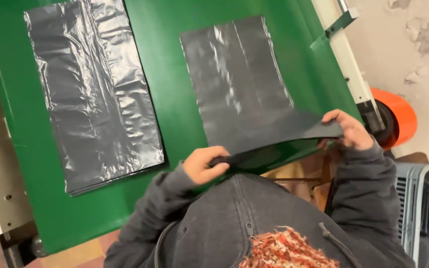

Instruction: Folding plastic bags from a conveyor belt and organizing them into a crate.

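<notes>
Grips (205, 165) (347, 130) pinch bag stack (244, 89).

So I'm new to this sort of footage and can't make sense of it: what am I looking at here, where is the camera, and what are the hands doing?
The camera sits on a person's head and looks down, so you see their grey zip-up top and both bare hands. In front is a sloping green surface. Two stacks of dark grey plastic sheets lie on it: one to the left, lying flat, and one in the middle. The left hand and the right hand each pinch a near corner of the middle stack, lifting its near edge off the surface. At the right edge are an orange roll and a grey crate.
</notes>
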